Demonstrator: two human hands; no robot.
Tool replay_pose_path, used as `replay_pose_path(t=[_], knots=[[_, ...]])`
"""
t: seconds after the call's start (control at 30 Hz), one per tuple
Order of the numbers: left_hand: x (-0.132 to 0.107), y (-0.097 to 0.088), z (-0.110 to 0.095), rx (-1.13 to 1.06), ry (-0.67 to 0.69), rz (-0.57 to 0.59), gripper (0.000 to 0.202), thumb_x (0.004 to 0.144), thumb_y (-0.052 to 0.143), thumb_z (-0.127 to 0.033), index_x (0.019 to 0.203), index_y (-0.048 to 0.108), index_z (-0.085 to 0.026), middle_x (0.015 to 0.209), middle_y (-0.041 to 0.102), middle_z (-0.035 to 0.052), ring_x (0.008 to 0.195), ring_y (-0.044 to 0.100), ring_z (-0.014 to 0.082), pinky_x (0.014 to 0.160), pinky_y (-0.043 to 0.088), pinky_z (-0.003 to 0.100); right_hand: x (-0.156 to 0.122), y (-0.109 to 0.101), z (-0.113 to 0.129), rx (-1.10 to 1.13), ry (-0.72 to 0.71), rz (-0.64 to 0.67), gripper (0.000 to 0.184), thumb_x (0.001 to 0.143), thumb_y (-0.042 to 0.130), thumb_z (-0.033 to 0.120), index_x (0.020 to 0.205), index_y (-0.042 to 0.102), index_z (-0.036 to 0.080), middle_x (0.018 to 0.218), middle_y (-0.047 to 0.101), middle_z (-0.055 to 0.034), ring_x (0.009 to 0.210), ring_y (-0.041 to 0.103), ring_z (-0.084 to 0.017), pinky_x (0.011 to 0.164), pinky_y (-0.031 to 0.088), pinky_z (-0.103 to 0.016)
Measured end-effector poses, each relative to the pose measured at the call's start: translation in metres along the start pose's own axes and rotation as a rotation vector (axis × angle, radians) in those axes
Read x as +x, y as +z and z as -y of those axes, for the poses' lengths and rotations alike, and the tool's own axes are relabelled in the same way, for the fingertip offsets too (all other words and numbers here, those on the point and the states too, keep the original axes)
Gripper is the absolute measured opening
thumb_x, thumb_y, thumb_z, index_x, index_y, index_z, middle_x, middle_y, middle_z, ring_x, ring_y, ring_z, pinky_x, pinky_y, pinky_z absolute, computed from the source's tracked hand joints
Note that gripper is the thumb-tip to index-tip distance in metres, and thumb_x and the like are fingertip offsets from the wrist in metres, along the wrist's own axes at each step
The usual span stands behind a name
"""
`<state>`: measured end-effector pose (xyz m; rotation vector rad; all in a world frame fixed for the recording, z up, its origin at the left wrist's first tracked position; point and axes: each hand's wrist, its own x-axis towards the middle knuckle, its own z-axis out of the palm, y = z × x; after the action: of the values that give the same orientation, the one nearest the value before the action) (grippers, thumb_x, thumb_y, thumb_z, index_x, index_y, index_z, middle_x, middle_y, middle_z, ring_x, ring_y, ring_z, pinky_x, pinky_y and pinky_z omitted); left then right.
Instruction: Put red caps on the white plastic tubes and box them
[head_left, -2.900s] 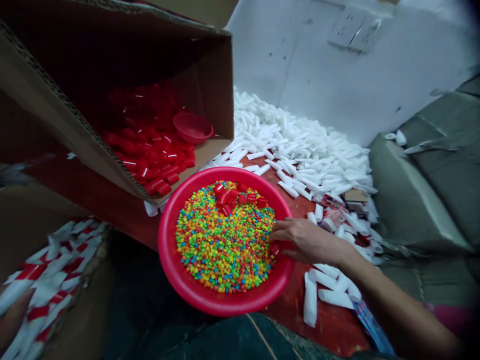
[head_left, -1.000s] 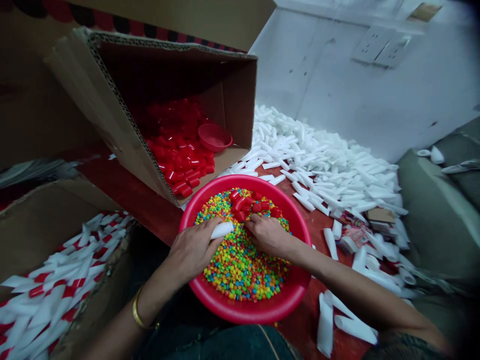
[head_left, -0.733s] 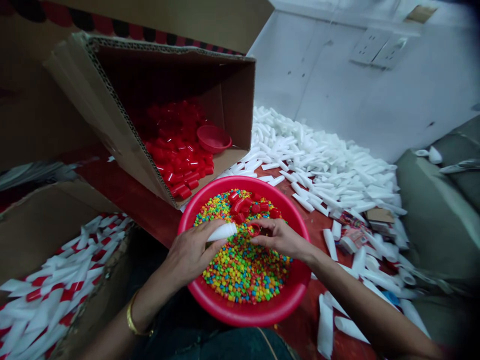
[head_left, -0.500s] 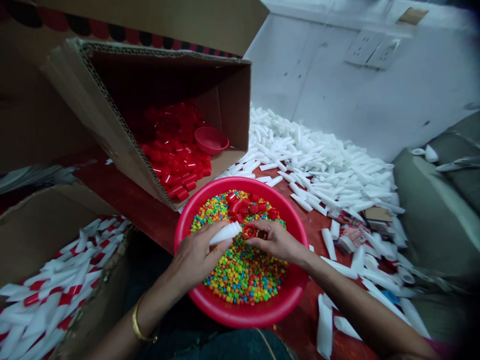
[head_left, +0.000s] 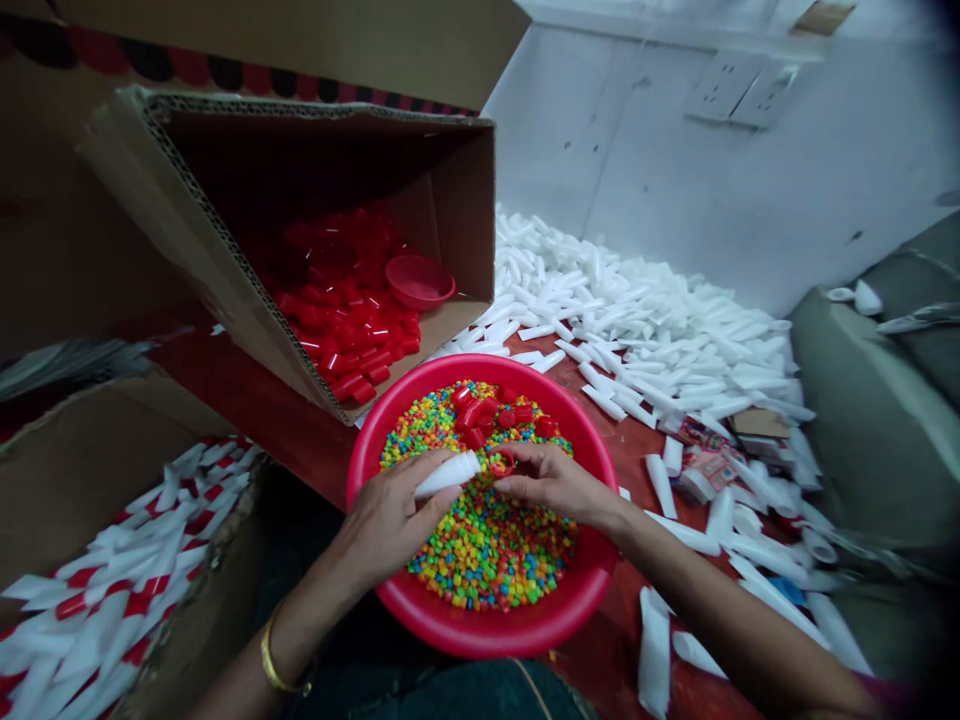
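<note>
White plastic tube [head_left: 448,474] sits in the left hand [head_left: 391,530], whose fingers are closed around its body, and its narrow end points to the right, above the middle of a red plastic basin [head_left: 457,628]. The right hand [head_left: 556,483] is pinching a small red cap [head_left: 501,463] between thumb and fingers, just beside the narrow end of the tube; they seem not to touch. Both hands are over small colourful granules [head_left: 480,553] that fill the basin, and a group of other red caps [head_left: 487,415] lies on them at the far side. The basin stands on a red desk [head_left: 600,640]. Far left, a tilted cardboard box [head_left: 457,210] holds many loose red caps [head_left: 337,320] and a small red bowl [head_left: 418,280]. Far right, a big heap of white tubes [head_left: 637,330] lies against the wall. Near left, another cardboard box [head_left: 97,450] holds tubes with red and white stripes [head_left: 112,590]
</note>
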<state>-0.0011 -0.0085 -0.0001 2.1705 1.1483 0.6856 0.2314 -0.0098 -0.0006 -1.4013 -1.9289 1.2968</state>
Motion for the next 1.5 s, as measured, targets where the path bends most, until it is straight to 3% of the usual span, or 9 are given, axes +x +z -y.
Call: replay_pose_path(t=[0.13,0.33,0.57,0.67,0.83,0.9,1.03,1.33,1.5], knots=[[-0.001,0.0,-0.003,0.002,0.053,0.021,0.035,0.087,0.046,-0.033,0.117,0.054,-0.019,0.111,0.065,0.0071,0.097,0.062,0.0188,0.082,0.052,0.033,-0.005,0.006,-0.001,0.077,-0.037,-0.073,0.044,0.077,0.06,0.035,0.116,0.058,0.014,0.077,0.064,-0.0025,0.06,0.053,-0.014,0.053,0.04,-0.025],[-0.003,0.003,-0.004,0.083,0.058,0.024,0.033,0.085,0.046,-0.031,0.115,0.057,-0.02,0.11,0.065,0.008,0.097,0.062,0.0201,0.083,0.052,0.035,-0.004,0.012,0.009,-0.38,-0.303,-0.188,0.036,0.081,0.054,0.022,0.117,0.057,0.014,0.105,0.064,-0.0122,0.09,0.06,-0.022,0.078,0.047,-0.034],[-0.004,0.003,0.0,0.125,0.125,0.036,0.031,0.087,0.048,-0.031,0.115,0.056,-0.021,0.1,0.066,0.0066,0.087,0.063,0.0189,0.073,0.052,0.032,-0.009,0.006,0.017,-0.554,-0.487,-0.106,0.033,0.093,0.042,0.03,0.118,0.052,0.011,0.106,0.059,-0.0158,0.091,0.057,-0.021,0.076,0.047,-0.033],[-0.005,0.002,0.002,0.151,0.234,-0.006,0.03,0.089,0.046,-0.031,0.115,0.055,-0.02,0.091,0.065,0.0056,0.08,0.062,0.0175,0.068,0.05,0.029,-0.003,0.007,0.022,-0.452,-0.354,0.011,0.036,0.093,0.038,0.041,0.094,0.059,0.011,0.081,0.06,-0.0091,0.07,0.055,-0.017,0.063,0.045,-0.029],[-0.008,0.004,-0.001,0.263,0.306,-0.055,0.03,0.091,0.043,-0.03,0.115,0.054,-0.017,0.084,0.062,0.0057,0.075,0.059,0.0193,0.065,0.047,0.031,0.005,0.018,0.027,-0.06,0.168,0.129,0.067,0.091,0.012,0.061,0.054,0.048,0.018,0.041,0.037,0.0027,0.038,0.038,-0.01,0.042,0.033,-0.023],[-0.007,0.005,-0.004,0.261,0.241,-0.01,0.03,0.09,0.045,-0.031,0.116,0.053,-0.018,0.086,0.062,0.0054,0.077,0.06,0.0199,0.066,0.047,0.032,0.002,0.018,0.027,-0.072,0.127,0.065,0.067,0.092,0.011,0.059,0.058,0.051,0.017,0.049,0.046,-0.0003,0.047,0.046,-0.013,0.049,0.038,-0.025],[-0.007,0.004,-0.007,0.199,0.168,0.052,0.03,0.089,0.047,-0.032,0.117,0.051,-0.021,0.094,0.063,0.004,0.084,0.06,0.0187,0.07,0.047,0.03,-0.007,0.011,0.026,-0.252,-0.216,-0.05,0.037,0.093,0.035,0.047,0.092,0.056,0.017,0.088,0.06,-0.0063,0.079,0.054,-0.017,0.071,0.042,-0.029],[-0.012,0.01,-0.009,0.457,0.347,-0.099,0.028,0.09,0.047,-0.034,0.111,0.053,-0.016,0.077,0.062,0.0033,0.068,0.06,0.0185,0.056,0.045,0.03,0.002,0.036,0.022,-0.035,0.003,-0.047,0.046,0.094,0.026,0.051,0.067,0.046,0.019,0.064,0.053,-0.0005,0.059,0.048,-0.015,0.057,0.04,-0.026],[-0.037,-0.011,0.009,0.376,0.305,-0.404,0.035,0.089,0.05,-0.03,0.122,0.046,-0.02,0.096,0.065,0.0057,0.084,0.061,0.019,0.072,0.046,0.032,-0.01,0.002,0.025,-0.53,-0.021,-0.319,0.043,0.094,0.026,0.045,0.076,0.054,0.018,0.069,0.058,-0.0038,0.063,0.054,-0.017,0.056,0.039,-0.027]])
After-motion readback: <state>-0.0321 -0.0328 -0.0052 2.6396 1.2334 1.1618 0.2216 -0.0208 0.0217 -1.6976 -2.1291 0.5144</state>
